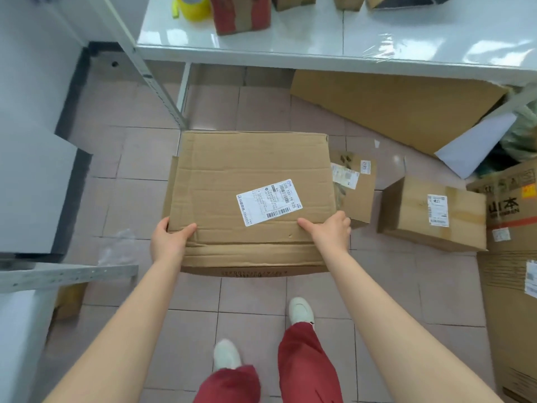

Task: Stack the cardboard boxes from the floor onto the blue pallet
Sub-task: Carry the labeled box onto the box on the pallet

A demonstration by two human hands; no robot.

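A large flat cardboard box (pixel 232 175) with a white shipping label is held up in front of me, above the tiled floor. My left hand (pixel 170 239) grips its near left corner, thumb on top. My right hand (pixel 329 229) grips its near right corner the same way. On the floor to the right lie a small labelled box (pixel 356 187), partly hidden behind the held box, and a medium box (pixel 436 213) with a label. No blue pallet is in view.
A white table (pixel 319 42) stands ahead with a yellow tape roll (pixel 193 7) and small boxes on it. Flat cardboard sheets (pixel 392 106) lean under it. Tall printed cartons (pixel 511 257) stand at the right. A metal shelf frame (pixel 66 274) is at the left.
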